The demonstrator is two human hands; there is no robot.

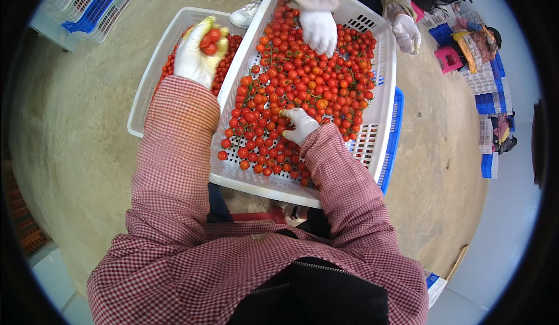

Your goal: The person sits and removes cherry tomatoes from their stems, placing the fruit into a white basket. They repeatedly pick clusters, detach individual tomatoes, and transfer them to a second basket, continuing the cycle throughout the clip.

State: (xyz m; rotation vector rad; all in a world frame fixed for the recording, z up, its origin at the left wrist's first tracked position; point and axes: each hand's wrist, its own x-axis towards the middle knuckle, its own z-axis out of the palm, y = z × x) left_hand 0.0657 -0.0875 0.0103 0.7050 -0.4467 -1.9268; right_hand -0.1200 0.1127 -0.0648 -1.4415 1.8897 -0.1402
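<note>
My left hand (192,63), in a stained white glove, is curled palm-up around a few red cherry tomatoes (210,42). It is above a white plastic crate (139,111) on the left, which holds more cherry tomatoes. My right hand (302,126), also gloved, reaches into a larger white slotted crate (266,192) directly before me. Its thumb and forefinger are apart at the loose cherry tomatoes (301,82), some with green stems; the underside of this hand is hidden.
Opposite me, a co-worker's gloved hand (319,32) rests on the tomatoes, and their other gloved hand (406,34) hangs outside the rim. A blue crate (393,141) shows beneath the large one. Stacked crates (98,8) stand far left; more crates (484,82) and a pink stool (448,59) are at right.
</note>
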